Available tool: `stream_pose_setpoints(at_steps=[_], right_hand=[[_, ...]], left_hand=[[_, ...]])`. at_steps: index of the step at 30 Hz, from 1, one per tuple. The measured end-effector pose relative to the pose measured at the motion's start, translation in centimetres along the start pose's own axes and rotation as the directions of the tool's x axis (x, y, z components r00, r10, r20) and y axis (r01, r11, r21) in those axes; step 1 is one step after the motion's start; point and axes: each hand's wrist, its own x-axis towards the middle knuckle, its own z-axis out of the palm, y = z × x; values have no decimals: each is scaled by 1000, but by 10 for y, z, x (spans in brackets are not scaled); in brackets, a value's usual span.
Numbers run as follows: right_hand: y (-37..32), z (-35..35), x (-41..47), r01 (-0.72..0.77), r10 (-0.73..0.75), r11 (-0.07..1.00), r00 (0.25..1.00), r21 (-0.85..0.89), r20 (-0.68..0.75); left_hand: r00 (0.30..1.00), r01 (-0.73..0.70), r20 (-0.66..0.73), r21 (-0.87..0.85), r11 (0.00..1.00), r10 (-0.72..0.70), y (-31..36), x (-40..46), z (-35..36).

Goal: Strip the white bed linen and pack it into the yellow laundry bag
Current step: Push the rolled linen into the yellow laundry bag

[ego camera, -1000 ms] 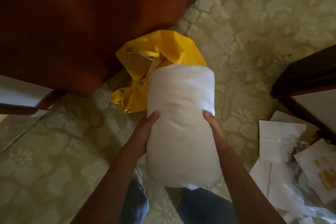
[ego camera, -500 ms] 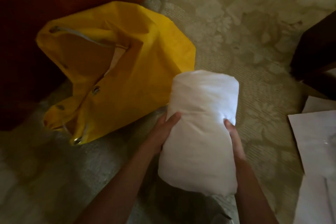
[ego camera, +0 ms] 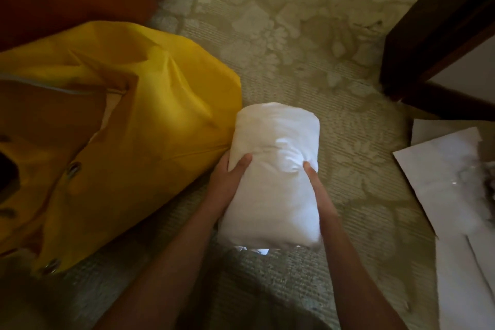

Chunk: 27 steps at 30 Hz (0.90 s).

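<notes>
Holding now: I have the rolled white linen bundle [ego camera: 273,177] between both hands, low over the patterned carpet [ego camera: 294,48].
Head view, my left hand [ego camera: 227,185]: it presses the left side of the bundle, thumb lying on top, fingers wrapped under where I cannot see them.
Head view, my right hand [ego camera: 318,190]: it presses the right side the same way, thumb on top, fingers hidden below.
Head view, the bundle: it sits just beside the yellow laundry bag [ego camera: 150,120], its left edge touching or nearly touching the bag's side. It is not in the bag yet.
Head view, the bag: it lies slumped on the carpet to my left, its open mouth [ego camera: 53,115] with the metal eyelets facing me and to the left.
What changed: a moment ago the bundle was up high in front of the bag. Now it is down low by the bag's right side, and the bag looks much bigger and closer.
What that means: I think I have bent down to pack. The mouth is off to the left, so the bundle must swing over that way to go in.
Other things: white papers [ego camera: 455,174] lie on the carpet at the right, and dark wood furniture [ego camera: 428,21] stands above them.
</notes>
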Motion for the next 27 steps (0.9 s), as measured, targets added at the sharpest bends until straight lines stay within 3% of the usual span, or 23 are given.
stream_pose_setpoints(at_steps=[3,6,11,16,18,21,24,27], right_hand=[[1,-5,6,6,-7,1000,1000,18,23],[0,-3,1,-50,46,985,998,162,31],[10,2,-1,-48,48,988,999,148,6],[9,1,-1,-31,19,978,998,207,60],[13,3,-3,-70,54,966,996,247,69],[19,3,1,-120,109,966,992,227,64],[11,-4,0,-110,105,988,993,108,53],[3,-17,0,2,-4,996,1000,-84,-20]], left_hand=[[999,-30,-13,13,999,30,2,-3,0],[997,65,46,-102,993,-60,-2,-2,-2],[970,226,143,-241,944,-196,-13,-4,-7],[950,272,237,-319,908,-201,-13,-11,-5],[956,253,228,-321,912,-185,-14,-11,-6],[984,164,110,-238,957,-141,-9,-14,-3],[998,54,28,-127,990,-51,-5,-19,0],[1000,-10,23,-36,999,11,0,-23,0]])
